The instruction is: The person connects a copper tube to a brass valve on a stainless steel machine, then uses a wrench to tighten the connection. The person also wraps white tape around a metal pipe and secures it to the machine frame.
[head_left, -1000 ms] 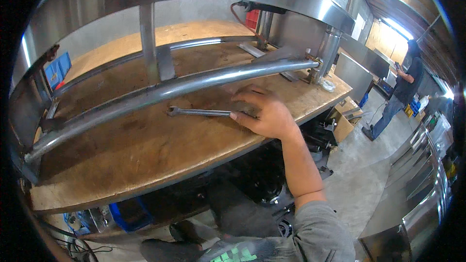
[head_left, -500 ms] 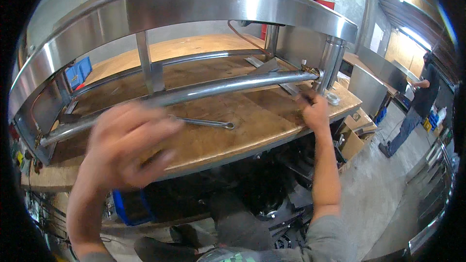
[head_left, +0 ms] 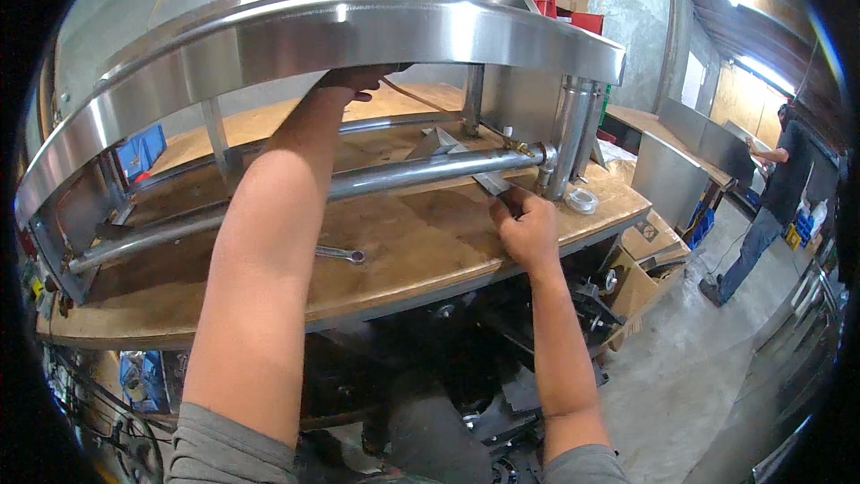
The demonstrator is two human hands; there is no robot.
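Note:
A stainless steel frame with a broad curved top band (head_left: 394, 31) stands on a wooden workbench (head_left: 421, 260). My left hand (head_left: 358, 82) reaches up beneath the band, close to the start of a thin copper tube (head_left: 421, 99). Its fingertips are mostly hidden there, so its grip cannot be told. In front of the frame's lower steel pipe (head_left: 430, 168), my right hand (head_left: 527, 231) is closed, thumb and fingers around something small and dark that I cannot make out. The end of a flat metal strip (head_left: 491, 183) lies beside it. A wrench (head_left: 340, 254) rests on the wood, partly behind my left forearm.
A brass valve (head_left: 521, 149) sits at the pipe's right end. Near the right leg lies a roll of tape (head_left: 581, 201). A cardboard box (head_left: 640, 273) stands below the bench edge. Another person (head_left: 778, 188) stands at the right by metal sheets.
My left hand has gone from above the bench front to up under the steel band. The right hand is slightly lower and still closed. The view has shifted a little.

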